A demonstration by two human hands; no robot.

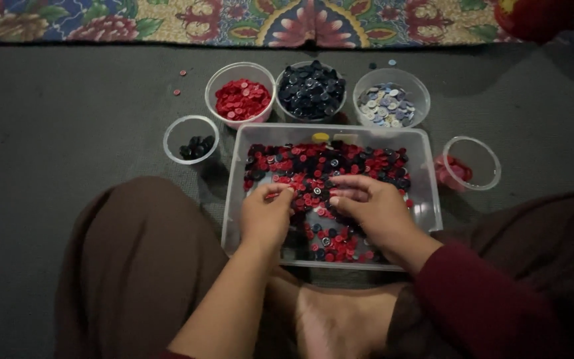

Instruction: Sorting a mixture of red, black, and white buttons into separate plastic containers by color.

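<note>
A clear rectangular plastic tub (426,186) sits on the grey floor in front of me, holding several mixed red and dark buttons (320,166). Both my hands are inside it. My left hand (266,213) pinches a red button between thumb and fingers near the tub's left side. My right hand (370,203) rests with its fingers spread over the buttons in the middle. My knees flank the tub and my bare foot lies just in front of it.
Behind the tub stand three round cups: red buttons (242,100), dark blue buttons (311,90), pale blue and white buttons (386,105). A small cup with black buttons (194,146) sits left, a tipped cup with red buttons (456,169) right. A patterned rug (300,20) lies beyond.
</note>
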